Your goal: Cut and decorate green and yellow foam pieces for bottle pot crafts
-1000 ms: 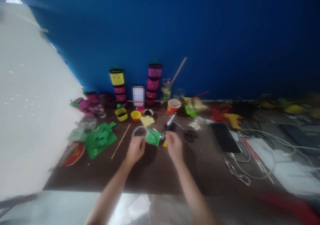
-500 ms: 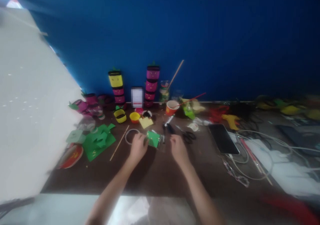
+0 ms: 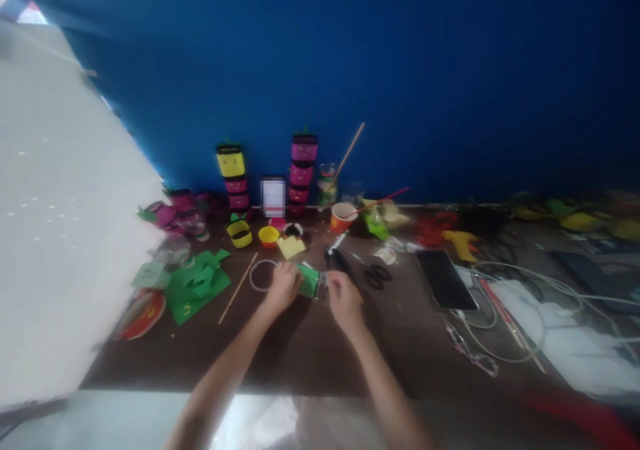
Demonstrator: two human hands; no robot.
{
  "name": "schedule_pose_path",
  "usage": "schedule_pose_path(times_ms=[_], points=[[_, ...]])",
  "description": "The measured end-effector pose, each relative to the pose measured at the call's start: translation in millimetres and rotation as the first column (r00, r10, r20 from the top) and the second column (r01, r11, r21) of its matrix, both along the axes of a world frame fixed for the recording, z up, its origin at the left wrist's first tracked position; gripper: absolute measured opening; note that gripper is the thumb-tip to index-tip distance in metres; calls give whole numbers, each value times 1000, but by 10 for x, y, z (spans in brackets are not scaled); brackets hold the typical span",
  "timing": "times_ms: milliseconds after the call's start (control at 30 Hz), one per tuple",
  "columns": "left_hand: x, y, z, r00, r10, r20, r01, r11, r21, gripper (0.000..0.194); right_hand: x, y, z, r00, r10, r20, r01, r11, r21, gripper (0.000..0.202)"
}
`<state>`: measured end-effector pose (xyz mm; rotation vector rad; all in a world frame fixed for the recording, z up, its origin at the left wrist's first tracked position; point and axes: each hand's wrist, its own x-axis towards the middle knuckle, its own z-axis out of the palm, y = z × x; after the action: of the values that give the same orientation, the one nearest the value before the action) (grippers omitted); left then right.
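A small green sheet (image 3: pixel 308 281) lies on the dark table between my two hands, with clear plastic at its right end. My left hand (image 3: pixel 284 286) is closed at the left edge of this sheet. On the other side, my right hand (image 3: pixel 344 298) is pinched beside the plastic; what its fingers hold is too blurred to tell. A bit of yellow (image 3: pixel 359 296) shows by its right side. Behind my left hand lies a clear ring (image 3: pixel 261 275), perhaps a tape roll. Black scissors (image 3: pixel 376 276) rest right of my right hand.
Cut green sheets (image 3: pixel 197 287) and a thin stick (image 3: pixel 238 289) lie left. Yellow and purple stacked cups (image 3: pixel 231 163) stand against the blue wall, near a paper cup (image 3: pixel 343 217). Rightward are a black phone (image 3: pixel 447 281), white cables (image 3: pixel 520 355) and a yellow glue gun (image 3: pixel 461 243).
My right hand has moved left to the plastic end of the green sheet. My left hand has shifted slightly right, covering more of the sheet's left edge.
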<state>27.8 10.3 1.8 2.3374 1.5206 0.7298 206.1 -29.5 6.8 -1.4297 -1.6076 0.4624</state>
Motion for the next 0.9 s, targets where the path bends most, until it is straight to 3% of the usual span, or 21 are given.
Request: schedule_pose_path(times_ms=[167,333,633,767,900], points=[[-11,-16,-31,998,54,31,-55,998,23,10,-127,76,3,991,33,-128,-33,999,0,15],[-11,-23,-7,993,92,77,-90,996,-24,6,-150,75,-51,988,-3,-155,8,1000,30,13],[34,-55,-28,941,100,324,-58,989,-137,5,-176,43,-22,989,-32,-147,41,998,56,12],[-2,-73,-2,868,115,483,-23,981,-191,7,-199,17,-11,985,-42,-166,51,997,50,12],[7,-68,2,737,185,650,11,958,-285,17,-260,0,0,960,-44,-276,35,999,-35,15]])
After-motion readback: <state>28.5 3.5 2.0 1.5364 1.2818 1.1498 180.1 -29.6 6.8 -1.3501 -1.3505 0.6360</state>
